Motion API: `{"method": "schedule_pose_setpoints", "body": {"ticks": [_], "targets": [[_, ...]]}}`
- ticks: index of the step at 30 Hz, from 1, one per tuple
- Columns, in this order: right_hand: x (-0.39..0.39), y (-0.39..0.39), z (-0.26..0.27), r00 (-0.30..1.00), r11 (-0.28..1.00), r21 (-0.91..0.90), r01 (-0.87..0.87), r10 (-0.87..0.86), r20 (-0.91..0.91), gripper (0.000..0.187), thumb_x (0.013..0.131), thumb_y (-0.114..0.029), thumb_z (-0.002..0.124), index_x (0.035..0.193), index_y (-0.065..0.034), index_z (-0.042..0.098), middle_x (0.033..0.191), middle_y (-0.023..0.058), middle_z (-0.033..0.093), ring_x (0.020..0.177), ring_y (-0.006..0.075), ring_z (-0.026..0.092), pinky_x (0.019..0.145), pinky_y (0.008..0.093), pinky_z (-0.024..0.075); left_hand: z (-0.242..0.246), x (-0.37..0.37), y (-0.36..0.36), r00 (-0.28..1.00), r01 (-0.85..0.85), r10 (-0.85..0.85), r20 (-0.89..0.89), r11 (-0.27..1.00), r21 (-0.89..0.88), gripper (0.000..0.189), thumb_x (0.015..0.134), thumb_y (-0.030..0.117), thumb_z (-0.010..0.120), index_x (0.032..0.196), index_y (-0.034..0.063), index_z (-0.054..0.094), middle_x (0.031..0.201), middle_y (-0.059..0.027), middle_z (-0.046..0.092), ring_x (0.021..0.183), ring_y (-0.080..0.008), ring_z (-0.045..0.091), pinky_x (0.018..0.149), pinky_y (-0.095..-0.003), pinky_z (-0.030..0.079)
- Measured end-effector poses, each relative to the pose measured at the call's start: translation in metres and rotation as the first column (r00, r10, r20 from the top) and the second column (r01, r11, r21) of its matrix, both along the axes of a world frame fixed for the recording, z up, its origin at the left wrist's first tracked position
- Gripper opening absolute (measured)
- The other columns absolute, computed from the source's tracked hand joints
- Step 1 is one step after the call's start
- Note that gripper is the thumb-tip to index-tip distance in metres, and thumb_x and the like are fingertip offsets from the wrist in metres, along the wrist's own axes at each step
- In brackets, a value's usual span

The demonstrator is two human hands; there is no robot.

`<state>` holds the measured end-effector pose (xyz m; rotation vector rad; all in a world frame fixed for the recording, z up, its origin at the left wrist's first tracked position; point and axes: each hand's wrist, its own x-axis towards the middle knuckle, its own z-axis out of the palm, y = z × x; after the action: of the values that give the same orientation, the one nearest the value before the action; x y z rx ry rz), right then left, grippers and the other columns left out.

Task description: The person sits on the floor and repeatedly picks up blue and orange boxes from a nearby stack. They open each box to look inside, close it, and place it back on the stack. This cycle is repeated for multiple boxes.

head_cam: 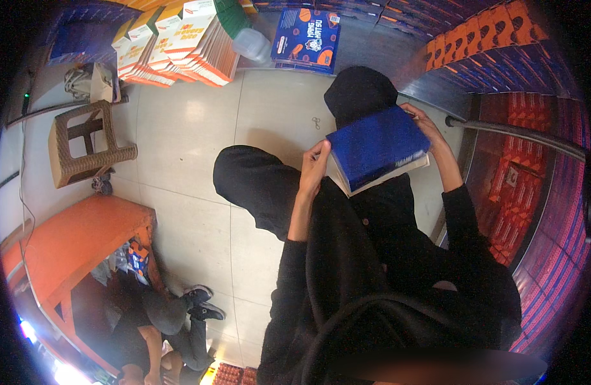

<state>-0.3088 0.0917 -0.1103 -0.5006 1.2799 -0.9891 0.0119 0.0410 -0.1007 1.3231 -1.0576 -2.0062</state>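
Between my two hands is a blue stack of what looks like flat cardboard sheets or cartons [379, 144], tilted over my lap. Pale layers show along its lower edges, and small print marks its near right side. My left hand [315, 166] grips its left edge, thumb uppermost. At the upper right corner, my right hand [426, 127] holds the opposite edge, its fingers partly hidden by the stack. Below the stack are my legs in black clothing [257, 178], one knee pointing left and the other away from me.
Tall leaning stacks of white-and-orange cartons [180, 48] stand ahead, beside a pile of blue printed cartons [307, 41]. A brown plastic stool [88, 144] and an orange table [88, 236] are at left. Another person [165, 317] sits lower left. A metal bar [517, 132] crosses the right.
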Motion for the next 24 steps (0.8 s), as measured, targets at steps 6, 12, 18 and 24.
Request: {"method": "schedule_pose_setpoints", "body": {"ticks": [6,12,18,24], "targets": [[0.008,-0.002,0.007,0.963,0.994,-0.056,-0.090,0.073,-0.258,0.010,0.085,-0.006,0.053,0.076,-0.0091,0.049,0.097,0.0074,0.063,0.092,0.0140,0.058,0.080,0.0274,0.0442,-0.003,0.006,0.006,0.996,0.051,-0.045,-0.077,0.997,0.065,0.034,0.085,0.029,0.069,0.105,0.0016,0.067,0.098,-0.0048,0.065,0.096,-0.0132,0.055,0.090,-0.0303,0.041],[0.019,-0.002,0.025,0.946,0.992,-0.101,-0.073,0.037,-0.322,0.016,0.084,-0.006,0.053,0.070,-0.0091,0.047,0.098,0.0088,0.064,0.094,0.0153,0.057,0.080,0.0292,0.0444,0.010,0.004,-0.001,0.987,0.158,-0.158,-0.033,0.987,0.010,0.036,0.083,0.015,0.069,0.116,0.0043,0.060,0.103,-0.0065,0.063,0.095,-0.0148,0.058,0.082,-0.0291,0.049],[0.021,-0.007,0.039,0.955,0.995,-0.001,-0.100,0.096,-0.279,0.007,0.085,-0.009,0.056,0.079,-0.0069,0.059,0.105,0.0113,0.064,0.105,0.0195,0.058,0.092,0.0327,0.0428,0.018,0.005,0.000,0.977,0.205,-0.207,-0.051,0.978,-0.029,0.039,0.077,0.007,0.070,0.115,0.0073,0.061,0.101,-0.0054,0.062,0.091,-0.0132,0.057,0.082,-0.0281,0.047],[0.040,-0.009,0.101,0.559,0.827,-0.289,-0.482,0.036,-0.828,0.064,0.074,-0.029,0.074,0.131,-0.0151,0.049,0.136,0.0108,0.045,0.130,0.0273,0.036,0.109,0.0446,0.0264,0.029,0.002,-0.002,0.962,0.236,-0.238,-0.131,0.971,-0.032,0.038,0.080,0.006,0.065,0.118,0.0073,0.058,0.100,-0.0035,0.062,0.090,-0.0108,0.056,0.080,-0.0255,0.046]]}}
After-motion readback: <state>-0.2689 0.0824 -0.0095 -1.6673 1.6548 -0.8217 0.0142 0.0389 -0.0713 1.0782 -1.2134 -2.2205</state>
